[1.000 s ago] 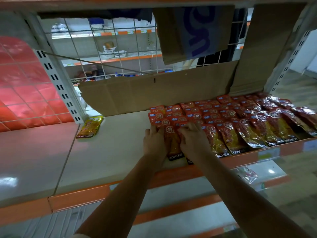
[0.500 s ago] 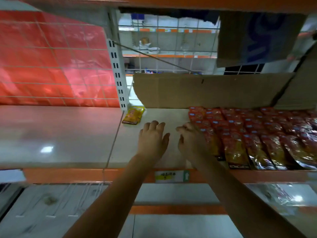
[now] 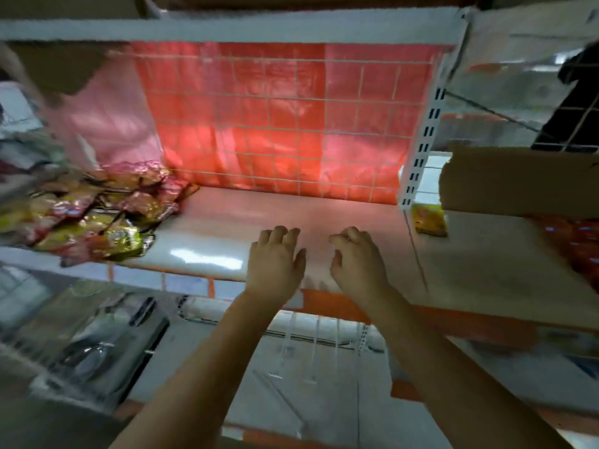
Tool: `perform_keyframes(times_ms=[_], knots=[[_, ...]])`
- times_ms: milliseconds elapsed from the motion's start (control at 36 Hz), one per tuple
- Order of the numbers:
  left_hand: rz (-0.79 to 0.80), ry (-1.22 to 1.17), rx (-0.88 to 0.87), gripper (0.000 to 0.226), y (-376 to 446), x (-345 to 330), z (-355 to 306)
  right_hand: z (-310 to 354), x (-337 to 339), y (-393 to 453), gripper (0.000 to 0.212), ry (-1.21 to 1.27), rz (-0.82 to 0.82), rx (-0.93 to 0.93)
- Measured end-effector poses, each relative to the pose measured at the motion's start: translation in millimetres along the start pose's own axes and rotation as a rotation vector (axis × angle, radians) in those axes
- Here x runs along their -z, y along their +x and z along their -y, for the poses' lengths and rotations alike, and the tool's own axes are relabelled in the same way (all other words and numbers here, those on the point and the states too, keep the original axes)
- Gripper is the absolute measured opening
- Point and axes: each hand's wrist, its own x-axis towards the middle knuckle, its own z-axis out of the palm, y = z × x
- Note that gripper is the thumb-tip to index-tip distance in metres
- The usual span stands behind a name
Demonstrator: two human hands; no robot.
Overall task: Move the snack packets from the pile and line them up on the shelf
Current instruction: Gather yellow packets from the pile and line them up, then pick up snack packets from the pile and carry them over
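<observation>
Off beyond the left hand [image 3: 275, 259] sits the jumbled pile of shiny yellow-and-red snack packets [image 3: 94, 218], lying at all angles, no common long axis to read. Left hand hovers palm down, fingers loosely spread, holding nothing. Right hand [image 3: 356, 260] just beside it, fingers curled a little, also empty. Under both, the glossy pale shelf board [image 3: 207, 238] with its orange front edge. To the right hand's far side, one lone yellow packet [image 3: 428, 218], long axis running back, then blurred red packets in rows [image 3: 580, 241] below a brown cardboard sheet [image 3: 518, 179]. Red plastic behind a wire grid [image 3: 285, 124] backs the shelf.
</observation>
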Motion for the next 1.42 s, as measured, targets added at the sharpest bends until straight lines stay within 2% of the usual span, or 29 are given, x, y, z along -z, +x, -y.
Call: perform_keyframes(times_ms=[111,278,361,500,778,861,944,1028,1083,1194,1306,1417], knots=[[-0.037,-0.007,0.034,0.047,-19.9,21.7,70.6,65.7,-27.4,12.0,0.039,0.043,0.04,0.047],[-0.095,-0.008,0.093,0.042,-27.7,40.7,158.1,138.3,-65.0,40.5,0.04,0.08,0.105,0.117],[-0.121,-0.031,0.13,0.036,-20.0,44.0,194.6,165.3,-82.9,61.2,0.04,0.087,0.102,0.141],[-0.109,-0.036,0.142,0.035,-3.2,46.3,256.5,203.5,-115.9,106.4,0.039,0.077,0.099,0.151],[-0.07,0.038,0.33,0.036,22.9,70.8,384.7,288.2,-175.8,184.4,0.034,0.124,0.168,0.133],[-0.09,0.018,0.324,0.036,31.7,69.6,416.0,305.0,-190.7,197.3,0.031,0.135,0.167,0.116],[0.011,0.016,0.4,0.037,41.7,66.9,445.8,318.6,-202.5,208.8,0.029,0.151,0.186,0.062],[0.157,0.059,0.473,0.045,48.5,63.3,470.5,330.7,-209.2,213.2,0.038,0.096,0.228,-0.012],[0.191,0.061,0.495,0.046,51.5,64.9,478.1,336.1,-213.3,212.9,0.045,0.037,0.26,-0.072],[0.248,0.098,0.426,0.054,57.1,66.3,489.9,338.4,-221.8,212.5,0.055,-0.019,0.304,-0.183],[0.374,0.059,0.389,0.081,61.4,67.5,497.0,342.0,-226.0,213.3,0.056,-0.015,0.299,-0.254],[0.375,0.006,0.388,0.083,60.8,71.1,498.6,345.8,-230.2,212.4,0.06,-0.088,0.251,-0.317]])
